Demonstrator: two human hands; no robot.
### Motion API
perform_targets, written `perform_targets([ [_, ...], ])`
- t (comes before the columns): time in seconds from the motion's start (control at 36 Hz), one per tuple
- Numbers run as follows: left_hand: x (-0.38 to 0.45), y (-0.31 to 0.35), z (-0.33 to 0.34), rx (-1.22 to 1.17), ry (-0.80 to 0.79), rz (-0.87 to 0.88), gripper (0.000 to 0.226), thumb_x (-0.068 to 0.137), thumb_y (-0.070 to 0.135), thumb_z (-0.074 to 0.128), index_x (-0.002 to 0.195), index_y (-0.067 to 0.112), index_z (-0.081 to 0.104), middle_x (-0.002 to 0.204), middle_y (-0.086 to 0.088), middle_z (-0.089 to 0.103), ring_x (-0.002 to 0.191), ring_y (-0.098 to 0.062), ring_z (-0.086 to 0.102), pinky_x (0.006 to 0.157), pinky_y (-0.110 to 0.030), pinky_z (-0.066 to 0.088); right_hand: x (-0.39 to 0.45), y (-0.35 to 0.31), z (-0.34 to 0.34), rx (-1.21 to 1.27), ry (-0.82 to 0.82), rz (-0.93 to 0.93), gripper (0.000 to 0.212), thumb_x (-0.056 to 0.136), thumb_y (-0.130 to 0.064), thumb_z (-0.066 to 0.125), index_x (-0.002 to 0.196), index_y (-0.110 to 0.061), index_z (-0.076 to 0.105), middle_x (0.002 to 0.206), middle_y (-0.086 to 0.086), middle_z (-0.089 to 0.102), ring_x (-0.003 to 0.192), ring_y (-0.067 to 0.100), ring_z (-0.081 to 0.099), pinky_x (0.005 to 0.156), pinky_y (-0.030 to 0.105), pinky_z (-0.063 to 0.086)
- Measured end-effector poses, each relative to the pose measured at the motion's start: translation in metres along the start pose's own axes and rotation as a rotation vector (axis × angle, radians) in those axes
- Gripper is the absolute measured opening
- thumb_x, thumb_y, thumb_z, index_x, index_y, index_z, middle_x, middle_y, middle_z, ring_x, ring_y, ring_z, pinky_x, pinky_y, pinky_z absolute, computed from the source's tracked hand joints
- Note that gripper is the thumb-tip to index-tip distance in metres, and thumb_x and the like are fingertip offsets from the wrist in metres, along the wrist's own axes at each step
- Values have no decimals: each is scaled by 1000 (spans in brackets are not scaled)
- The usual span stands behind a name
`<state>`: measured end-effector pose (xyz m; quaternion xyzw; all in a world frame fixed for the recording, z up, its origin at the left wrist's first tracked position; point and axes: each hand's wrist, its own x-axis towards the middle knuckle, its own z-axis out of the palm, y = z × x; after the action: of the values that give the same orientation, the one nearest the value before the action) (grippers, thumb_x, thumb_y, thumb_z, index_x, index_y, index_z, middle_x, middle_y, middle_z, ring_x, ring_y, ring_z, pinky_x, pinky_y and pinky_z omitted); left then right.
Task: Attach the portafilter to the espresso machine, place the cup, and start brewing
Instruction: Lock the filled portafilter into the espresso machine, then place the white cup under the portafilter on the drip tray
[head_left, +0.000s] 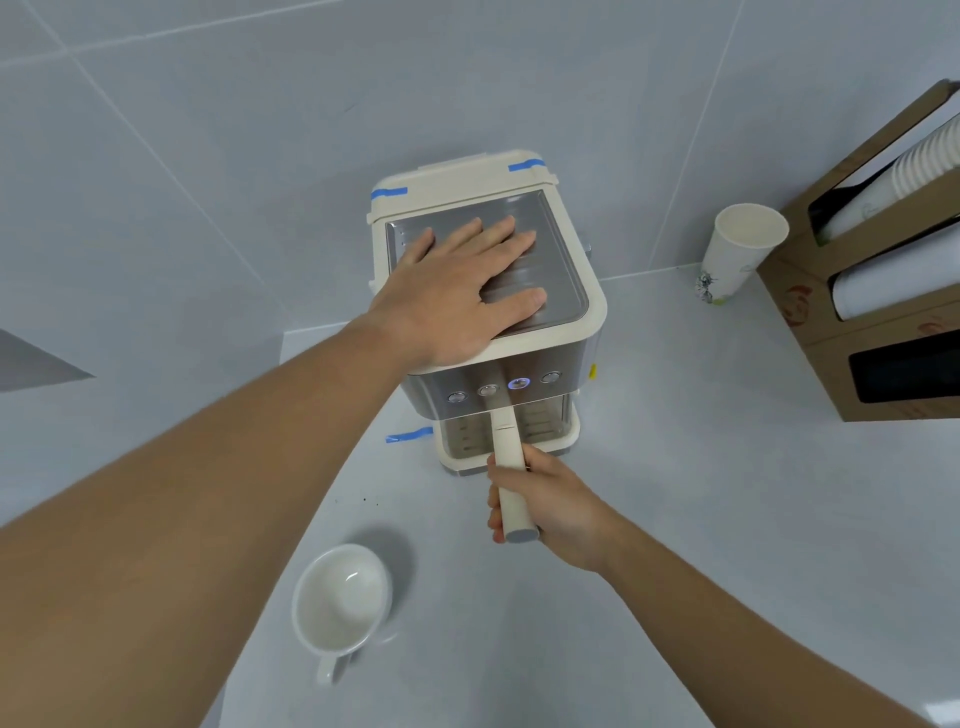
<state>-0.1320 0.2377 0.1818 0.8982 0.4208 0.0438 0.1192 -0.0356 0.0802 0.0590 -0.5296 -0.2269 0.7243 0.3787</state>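
A cream and steel espresso machine (566, 291) stands against the tiled wall. My left hand (457, 291) lies flat on its metal top, fingers spread. My right hand (550, 499) grips the cream handle of the portafilter (506, 441), which points straight out from under the front panel. The portafilter's head is hidden beneath the machine. One round button (518, 384) on the panel glows blue. A white ceramic cup (340, 597) sits empty on the counter, in front and to the left of the machine.
A paper cup (737, 254) stands by the wall at the right. Beside it is a cardboard dispenser (878, 312) with stacked paper cups. Blue tape (408, 435) marks the counter left of the machine's base. The counter's left edge runs diagonally under my left arm.
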Motion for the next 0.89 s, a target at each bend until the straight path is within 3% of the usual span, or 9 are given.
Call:
perform_targets([
  [0.19,-4,5,-1,-85,91,-12,69,87,66,41,148,35,35,162,12,25,149,-7,16,122,-42,5,-11,-1,-3,-60,93,-69,13,94,-9,56,97,-15,68,86,10,67,66,24,68,73,42,58],
  [0.36,-9,10,-2,-96,192,-55,58,89,56,48,140,29,51,153,7,44,142,-15,36,115,-37,28,-19,-6,0,-230,177,-82,18,86,-11,58,92,-22,71,94,7,66,96,33,64,96,56,50],
  [0.47,-17,18,-4,-56,275,-41,40,91,44,49,114,16,66,123,-3,66,114,-25,58,89,-38,48,-29,-11,3,-276,206,-79,30,76,-12,56,98,-19,74,85,0,65,87,24,60,96,55,53],
  [0.56,-26,24,-5,-102,278,-34,25,90,36,48,86,14,61,87,2,63,88,-26,59,69,-34,46,-36,-14,2,-270,209,-91,31,77,-7,54,94,-20,76,88,2,67,87,23,62,95,53,54],
  [0.64,-43,32,-5,-169,304,-54,19,88,30,51,80,16,61,77,4,62,77,-24,57,67,-36,49,-40,-14,-2,-234,199,-110,34,81,0,52,92,-19,78,90,4,69,87,25,64,93,50,57],
  [0.72,-66,42,-4,-352,380,-97,21,89,26,59,103,17,73,99,2,75,93,-15,66,84,-29,53,-46,-15,-6,-198,194,-130,36,85,2,57,75,-22,80,93,6,72,88,25,70,88,43,60],
  [0.81,-91,55,-2,-608,425,-127,26,89,23,66,113,18,73,100,13,72,91,12,63,84,-9,47,-54,-20,-12,-178,193,-150,23,87,-2,64,80,-20,77,92,8,75,82,22,71,83,36,60],
  [0.89,-118,67,2,-934,443,-202,18,87,21,68,104,22,75,88,13,74,83,3,69,77,-12,51,-62,-25,-15,-133,206,-187,11,87,-8,68,95,-14,74,101,14,75,86,25,73,84,36,59],
])
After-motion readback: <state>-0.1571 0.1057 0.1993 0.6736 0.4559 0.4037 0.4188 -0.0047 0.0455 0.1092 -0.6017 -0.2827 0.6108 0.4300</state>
